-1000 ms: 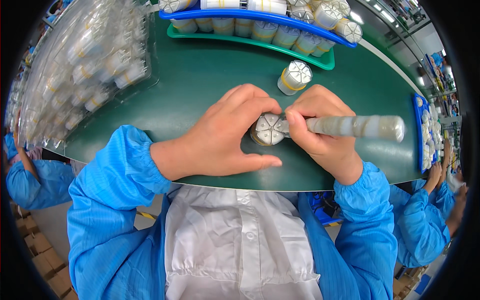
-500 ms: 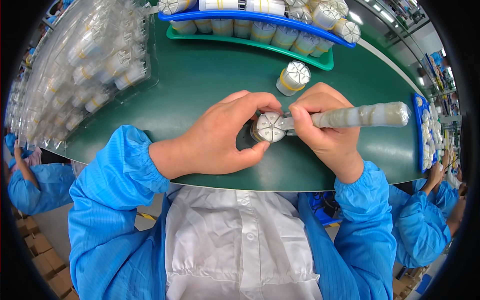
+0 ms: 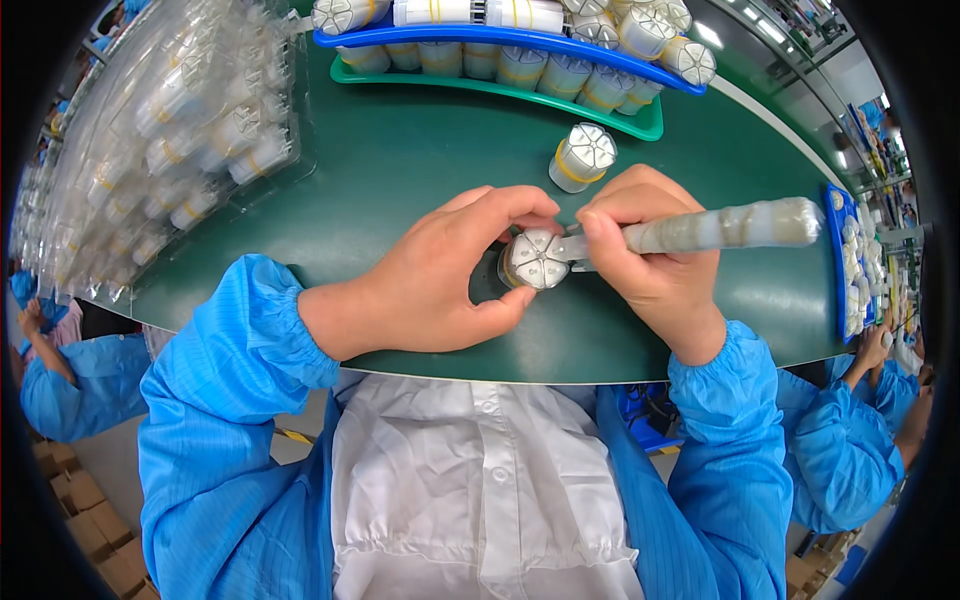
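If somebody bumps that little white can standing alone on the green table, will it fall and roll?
The little white can stands upright on a flat end, squat, so it probably resists tipping. Its side is round, so once down it would likely roll on the smooth green table. It looks plastic, probably light.

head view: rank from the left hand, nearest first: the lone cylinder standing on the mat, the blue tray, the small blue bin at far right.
From the left hand:
1. Lone cylinder, standing just beyond the hands.
2. Blue tray, along the mat's far edge.
3. Small blue bin, at the right edge.
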`<state>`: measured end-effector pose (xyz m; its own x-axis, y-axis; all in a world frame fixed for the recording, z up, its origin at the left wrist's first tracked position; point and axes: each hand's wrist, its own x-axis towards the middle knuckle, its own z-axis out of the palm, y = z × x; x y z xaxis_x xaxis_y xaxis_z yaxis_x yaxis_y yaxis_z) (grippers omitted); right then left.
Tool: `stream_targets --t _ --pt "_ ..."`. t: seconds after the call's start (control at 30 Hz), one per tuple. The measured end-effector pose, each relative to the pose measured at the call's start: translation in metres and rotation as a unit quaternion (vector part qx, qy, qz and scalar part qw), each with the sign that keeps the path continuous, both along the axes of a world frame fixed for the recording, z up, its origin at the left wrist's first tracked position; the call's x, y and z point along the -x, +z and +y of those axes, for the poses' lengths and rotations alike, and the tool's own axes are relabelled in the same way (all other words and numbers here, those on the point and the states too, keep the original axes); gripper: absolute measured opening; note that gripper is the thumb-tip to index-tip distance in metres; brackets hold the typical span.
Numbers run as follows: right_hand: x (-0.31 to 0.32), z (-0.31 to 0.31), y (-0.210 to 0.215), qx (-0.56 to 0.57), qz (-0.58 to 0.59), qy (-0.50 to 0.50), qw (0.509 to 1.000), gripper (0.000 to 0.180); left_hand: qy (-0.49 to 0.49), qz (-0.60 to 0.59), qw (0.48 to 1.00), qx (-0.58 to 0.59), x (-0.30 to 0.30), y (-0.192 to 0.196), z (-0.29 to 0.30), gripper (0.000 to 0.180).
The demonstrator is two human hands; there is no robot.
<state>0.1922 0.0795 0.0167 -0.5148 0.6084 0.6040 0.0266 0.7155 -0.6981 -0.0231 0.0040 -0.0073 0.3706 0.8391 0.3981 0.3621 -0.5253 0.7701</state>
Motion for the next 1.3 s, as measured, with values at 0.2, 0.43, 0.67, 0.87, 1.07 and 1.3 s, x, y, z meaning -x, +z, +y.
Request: stream_targets --t 0.2,0.43,0.67,0.87,1.07,1.3 --pt "0.004 -0.002 0.002 -0.031 -0.067 0.008 0.997 0.008 0.002 0.045 0.997 -0.056 -0.002 -0.008 0.002 0.06" --pt "-0.003 -0.006 0.006 -0.034 -0.032 -0.051 0.998 0.006 0.067 0.037 0.993 -0.085 0.004 -0.002 0.002 0.05" --pt "-0.018 0.023 0.006 0.043 0.039 -0.153 0.986 0.008 0.3 0.142 0.934 -0.135 0.051 -0.005 0.032 0.042" --pt "-0.016 0.033 0.005 0.068 0.071 -0.16 0.982 0.012 0.287 0.241 0.886 -0.275 0.025 0.021 0.023 0.062" --pt "-0.018 0.034 0.006 0.097 0.049 -0.167 0.98 0.012 0.173 0.15 0.952 -0.205 -0.038 0.015 0.059 0.063" --pt "-0.018 0.03 0.001 0.106 0.04 -0.126 0.986 0.012 0.124 0.097 0.987 -0.039 -0.034 0.011 0.044 0.069"
